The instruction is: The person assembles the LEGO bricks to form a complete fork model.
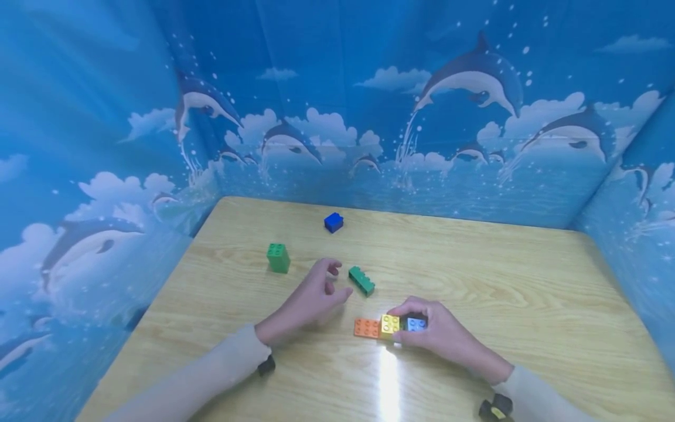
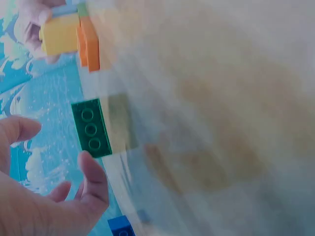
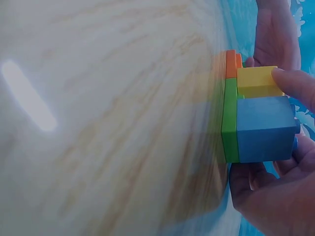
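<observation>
Blue dolphin-printed cloth [image 1: 327, 53] walls the wood-grain table [image 1: 517, 287] from nine to three o'clock. The right hand [image 1: 436, 329] pinches a yellow block [image 1: 389, 325] at its nine o'clock; the left hand [image 1: 319, 287], loose and empty, has a dark-green brick [image 1: 361, 281] at three.

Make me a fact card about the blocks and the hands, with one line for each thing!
Left hand: holding nothing, near the dark green brick
Right hand: pinching the yellow brick
On light green base: yellow brick, light blue brick
Beside base: orange brick
Dark green brick: on its side
Tall green block: upright, left
Dark blue brick: farthest back
Backdrop: dolphins
</observation>
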Demonstrator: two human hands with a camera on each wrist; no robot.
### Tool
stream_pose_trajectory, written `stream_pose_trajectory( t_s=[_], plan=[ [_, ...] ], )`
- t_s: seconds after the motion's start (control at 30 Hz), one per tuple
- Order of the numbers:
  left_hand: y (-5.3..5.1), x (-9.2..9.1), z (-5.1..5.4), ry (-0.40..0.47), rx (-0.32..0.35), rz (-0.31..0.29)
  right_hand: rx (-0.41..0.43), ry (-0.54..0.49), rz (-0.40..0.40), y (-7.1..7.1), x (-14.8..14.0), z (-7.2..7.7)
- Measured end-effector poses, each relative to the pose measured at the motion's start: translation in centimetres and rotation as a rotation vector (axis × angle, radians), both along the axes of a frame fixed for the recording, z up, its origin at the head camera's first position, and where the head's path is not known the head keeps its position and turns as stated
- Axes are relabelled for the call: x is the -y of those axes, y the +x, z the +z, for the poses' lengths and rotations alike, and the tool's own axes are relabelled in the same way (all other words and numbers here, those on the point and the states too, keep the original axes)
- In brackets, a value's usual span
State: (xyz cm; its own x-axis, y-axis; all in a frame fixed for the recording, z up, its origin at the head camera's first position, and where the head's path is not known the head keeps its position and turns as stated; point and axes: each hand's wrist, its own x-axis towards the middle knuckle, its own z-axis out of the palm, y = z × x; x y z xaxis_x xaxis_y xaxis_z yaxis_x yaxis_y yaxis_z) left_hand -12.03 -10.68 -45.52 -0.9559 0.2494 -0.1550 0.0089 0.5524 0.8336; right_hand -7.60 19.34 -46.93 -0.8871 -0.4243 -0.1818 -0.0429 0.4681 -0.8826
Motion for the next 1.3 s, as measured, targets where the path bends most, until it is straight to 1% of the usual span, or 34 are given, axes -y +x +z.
stream_pose_trajectory(
  t_s=[0.1, 0.27, 0.37, 0.53, 0.67, 0.83, 1.03, 1.13, 1.3],
  plan=[
    [-1.0, 0.0, 0.3, 0.041, -0.052, 0.067, -0.003, 0.000, -0.002, 0.0, 0.0, 0.1],
    [-3.0, 0.0, 0.6, 0.098, -0.138, 0.156, -0.006, 0.002, -0.010, 0.0, 0.2, 0.2],
    [-4.1, -0.1, 0.5, 0.112, -0.150, 0.189, -0.001, -0.002, -0.009, 0.0, 0.2, 0.1],
    [-6.3, -0.3, 0.1, 0.123, -0.150, 0.242, 0.004, -0.012, -0.002, -0.1, 0.3, 0.0],
    [-8.1, -0.6, 0.0, 0.136, -0.173, 0.275, 0.008, -0.022, 0.008, -0.1, 0.2, 0.1],
    [-9.7, -1.1, -0.3, 0.129, -0.178, 0.302, 0.015, -0.018, 0.001, 0.0, 0.2, 0.2],
    [-11.2, -1.8, -1.3, 0.081, -0.175, 0.360, 0.019, -0.016, -0.006, 0.1, 0.1, 0.1],
    [-11.9, -2.1, -1.6, 0.075, -0.148, 0.388, 0.024, -0.016, -0.006, 0.1, 0.1, 0.1],
    [-13.0, -2.9, -1.2, 0.072, -0.083, 0.414, 0.028, -0.019, -0.014, 0.0, 0.0, 0.1]
  ],
)
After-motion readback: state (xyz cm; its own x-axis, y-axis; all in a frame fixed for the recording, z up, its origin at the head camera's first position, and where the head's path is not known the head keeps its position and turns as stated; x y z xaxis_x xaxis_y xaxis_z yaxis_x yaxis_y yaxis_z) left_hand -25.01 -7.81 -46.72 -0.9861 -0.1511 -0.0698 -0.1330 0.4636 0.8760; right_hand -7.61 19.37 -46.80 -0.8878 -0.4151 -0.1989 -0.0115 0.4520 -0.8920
